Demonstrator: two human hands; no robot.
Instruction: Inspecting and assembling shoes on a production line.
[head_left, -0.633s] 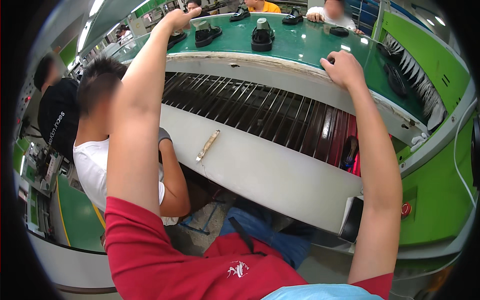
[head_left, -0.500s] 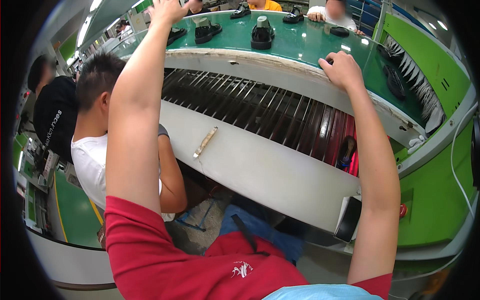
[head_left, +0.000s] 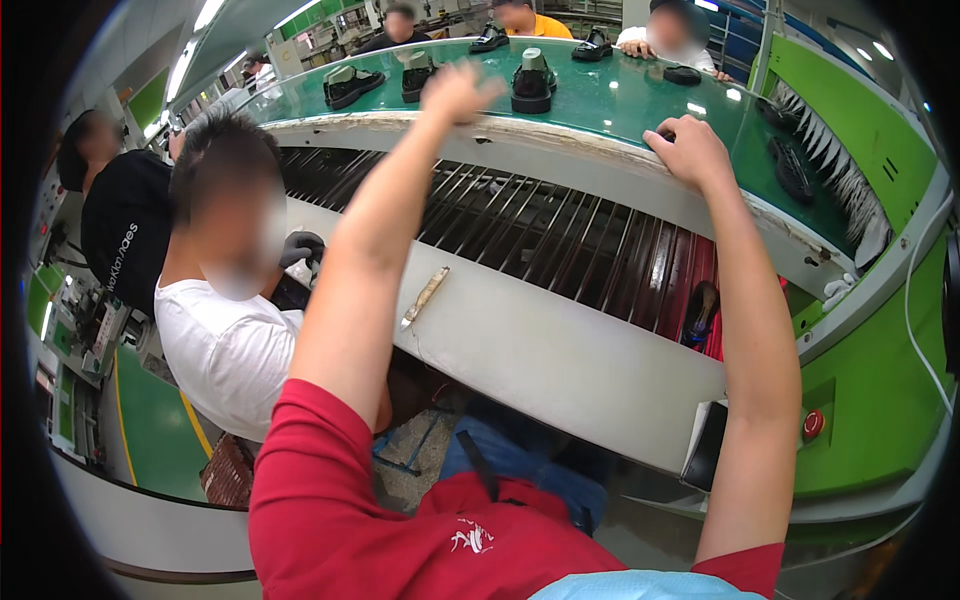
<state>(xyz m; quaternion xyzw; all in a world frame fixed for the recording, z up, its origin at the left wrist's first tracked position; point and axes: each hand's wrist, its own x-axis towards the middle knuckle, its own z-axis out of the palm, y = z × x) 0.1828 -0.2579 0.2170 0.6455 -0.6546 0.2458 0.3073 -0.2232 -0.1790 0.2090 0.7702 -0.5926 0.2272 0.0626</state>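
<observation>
Fingers outstretched, my blurred left hand point(head_left: 460, 93) looks empty over the green belt point(head_left: 600, 108), where shoes point(head_left: 532, 84) already stand, while my right hand point(head_left: 694, 152) curls at its near edge, grip and what's left unclear.

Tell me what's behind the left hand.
Behind the blurred left hand are the green surface and a black shoe. The hand covers the shoe's right end, which cannot be seen.

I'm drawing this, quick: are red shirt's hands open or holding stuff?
Left hand: blurred, looks open, nothing seen in it.
Right hand: curled at the green tabletop; can't tell if holding anything.
</observation>
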